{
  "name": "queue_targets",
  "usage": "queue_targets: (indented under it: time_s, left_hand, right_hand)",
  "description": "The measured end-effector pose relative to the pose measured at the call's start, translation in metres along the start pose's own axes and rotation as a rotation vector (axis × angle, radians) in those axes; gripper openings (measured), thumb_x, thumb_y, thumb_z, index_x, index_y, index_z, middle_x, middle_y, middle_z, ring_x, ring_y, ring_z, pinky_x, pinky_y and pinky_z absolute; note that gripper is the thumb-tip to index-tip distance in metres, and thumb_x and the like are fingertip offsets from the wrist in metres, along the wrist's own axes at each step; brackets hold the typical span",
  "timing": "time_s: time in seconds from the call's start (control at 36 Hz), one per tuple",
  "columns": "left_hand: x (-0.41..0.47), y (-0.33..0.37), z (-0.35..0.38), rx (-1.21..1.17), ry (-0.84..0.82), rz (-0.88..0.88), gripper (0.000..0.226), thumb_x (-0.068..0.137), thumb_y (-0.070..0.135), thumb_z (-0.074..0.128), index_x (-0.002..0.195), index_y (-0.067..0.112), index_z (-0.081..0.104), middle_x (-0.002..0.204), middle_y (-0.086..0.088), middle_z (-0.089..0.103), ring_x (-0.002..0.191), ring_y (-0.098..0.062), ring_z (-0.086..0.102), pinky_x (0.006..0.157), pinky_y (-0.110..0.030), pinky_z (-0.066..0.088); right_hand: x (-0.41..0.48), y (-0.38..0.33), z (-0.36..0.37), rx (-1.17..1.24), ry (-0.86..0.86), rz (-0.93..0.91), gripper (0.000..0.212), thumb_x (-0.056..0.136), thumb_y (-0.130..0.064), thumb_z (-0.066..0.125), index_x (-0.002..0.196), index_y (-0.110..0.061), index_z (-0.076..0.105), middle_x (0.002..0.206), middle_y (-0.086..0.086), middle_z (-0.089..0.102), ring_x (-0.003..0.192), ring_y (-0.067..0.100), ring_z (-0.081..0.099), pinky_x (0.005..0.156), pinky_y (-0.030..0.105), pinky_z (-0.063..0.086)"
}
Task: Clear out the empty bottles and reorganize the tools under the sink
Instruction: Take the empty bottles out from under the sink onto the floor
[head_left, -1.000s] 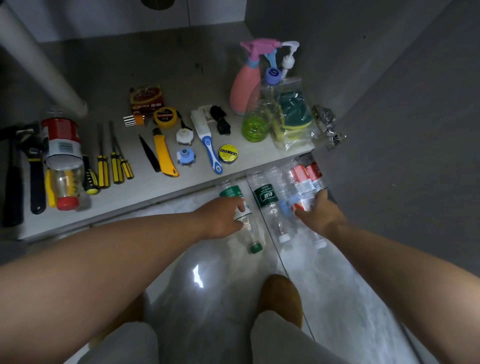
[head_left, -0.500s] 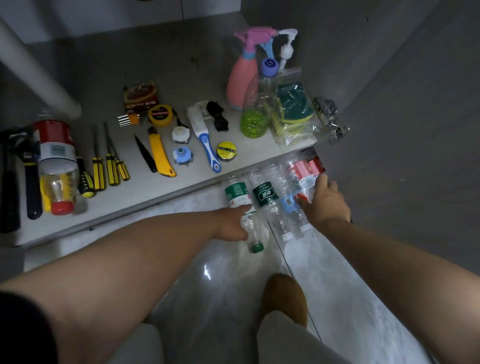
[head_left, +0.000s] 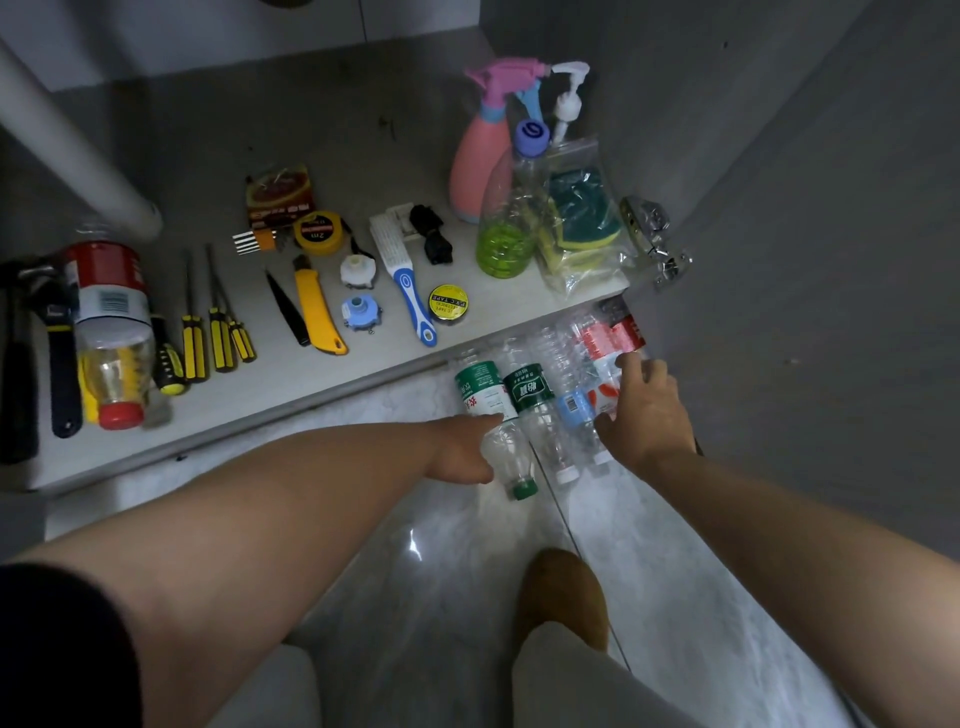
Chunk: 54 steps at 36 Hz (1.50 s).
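Note:
Several empty clear plastic bottles lie side by side on the floor tiles in front of the cabinet shelf: a green-capped bottle, a dark-green-label bottle, a blue-label bottle and red-label bottles. My left hand presses against the left side of the green-capped bottle. My right hand lies with spread fingers on the red-label bottles at the right end of the row. On the shelf lie screwdrivers, a yellow utility knife, a tape measure and a blue-handled brush.
A red-label bottle with a red cap lies at the shelf's left beside a hammer and wrench. A pink spray bottle, a bottle of green liquid and bagged sponges stand back right. A white pipe crosses left. My brown shoe is below.
My left hand has slid off the top of the green-capped bottle to its left side. My right hand has moved farther along the red-label bottles. The bottles now lie closer together.

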<state>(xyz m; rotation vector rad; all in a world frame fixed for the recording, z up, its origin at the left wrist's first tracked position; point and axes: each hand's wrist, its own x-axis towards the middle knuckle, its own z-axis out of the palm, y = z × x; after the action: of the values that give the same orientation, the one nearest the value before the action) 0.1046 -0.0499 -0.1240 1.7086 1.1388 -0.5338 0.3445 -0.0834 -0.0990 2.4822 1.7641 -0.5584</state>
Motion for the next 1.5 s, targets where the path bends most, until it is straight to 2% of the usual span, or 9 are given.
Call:
queue_targets:
  time_s: [0.33,0.47,0.58,0.72,0.89,1.03,1.22,1.36,1.5]
  left_hand:
    - [-0.015,0.002,-0.005,0.027,0.022,0.068,0.086,0.096,0.026,0.062,0.162,0.024,0.007,0.167,-0.008,0.018,0.148,-0.025,0.031,0.119,-0.036,0.033]
    - [-0.046,-0.004,-0.028,0.101,0.190,0.159,0.064,0.096,0.022,0.060,0.155,0.022,0.035,0.155,-0.008,0.037,0.138,-0.025,0.043,0.113,-0.035,0.039]
    - [-0.082,-0.020,-0.057,0.096,0.492,0.218,0.028,0.094,0.020,0.056,0.121,0.022,0.064,0.118,-0.005,0.058,0.108,-0.026,0.058,0.092,-0.040,0.050]
    - [-0.123,-0.078,-0.087,0.142,0.965,0.021,0.026,0.089,0.018,0.059,0.115,0.023,0.064,0.117,-0.004,0.057,0.110,-0.027,0.056,0.093,-0.043,0.048]
    - [-0.159,-0.159,-0.112,0.084,1.277,-0.553,0.060,0.082,0.032,0.073,0.134,0.024,0.046,0.141,-0.017,0.041,0.133,-0.040,0.037,0.104,-0.054,0.036]
    - [-0.162,-0.198,-0.120,-0.236,1.215,-0.672,0.093,0.078,0.048,0.077,0.152,0.032,0.023,0.148,-0.015,0.039,0.136,-0.037,0.041,0.103,-0.049,0.041]
    - [-0.163,-0.207,-0.128,-0.616,1.175,-0.654,0.065,0.083,0.033,0.074,0.140,0.024,0.043,0.126,-0.008,0.066,0.112,-0.034,0.065,0.093,-0.039,0.050]
    - [-0.168,-0.187,-0.131,-0.793,1.186,-0.509,0.067,0.072,0.025,0.087,0.129,0.019,0.051,0.115,-0.003,0.068,0.094,-0.027,0.066,0.083,-0.035,0.053]
    - [-0.165,-0.142,-0.130,-1.182,1.050,-0.145,0.067,0.082,0.012,0.081,0.142,0.012,0.050,0.117,-0.007,0.071,0.097,-0.024,0.072,0.080,-0.040,0.062]
  right_hand:
    - [-0.002,-0.027,-0.017,-0.009,0.198,-0.357,0.039,0.087,-0.025,0.067,0.120,-0.017,0.048,0.116,0.005,0.050,0.106,0.024,0.048,0.092,0.035,0.043]
    - [-0.003,-0.067,-0.033,0.002,0.093,-0.643,0.031,0.088,-0.014,0.062,0.117,-0.014,0.051,0.115,0.006,0.054,0.105,0.023,0.049,0.088,0.037,0.048]
    - [-0.007,-0.108,-0.042,-0.076,0.047,-0.796,0.029,0.086,-0.013,0.059,0.115,-0.014,0.055,0.110,0.007,0.056,0.103,0.024,0.050,0.077,0.032,0.041]
    - [-0.012,-0.163,-0.046,-0.106,-0.042,-0.917,0.021,0.087,-0.015,0.057,0.108,-0.012,0.058,0.112,0.007,0.054,0.109,0.026,0.050,0.082,0.039,0.048]
    - [-0.017,-0.220,-0.040,-0.109,-0.130,-0.997,0.017,0.088,-0.015,0.055,0.104,-0.011,0.061,0.112,0.007,0.055,0.107,0.028,0.054,0.082,0.043,0.050]
    - [-0.018,-0.249,-0.025,-0.015,-0.157,-0.964,0.014,0.093,-0.017,0.055,0.104,-0.014,0.062,0.110,0.005,0.056,0.102,0.026,0.057,0.081,0.044,0.051]
    - [-0.018,-0.276,-0.007,0.386,-0.251,-0.710,0.012,0.088,-0.007,0.063,0.099,-0.012,0.065,0.094,0.008,0.064,0.085,0.024,0.063,0.079,0.034,0.054]
    - [-0.025,-0.288,0.000,0.693,-0.460,-0.450,0.024,0.091,-0.020,0.064,0.115,-0.021,0.058,0.085,-0.006,0.059,0.075,0.013,0.059,0.058,0.016,0.047]
    - [-0.026,-0.299,-0.009,0.849,-0.559,-0.261,0.083,0.080,-0.051,0.073,0.148,-0.030,0.031,0.115,-0.004,0.064,0.110,0.017,0.062,0.101,0.045,0.052]
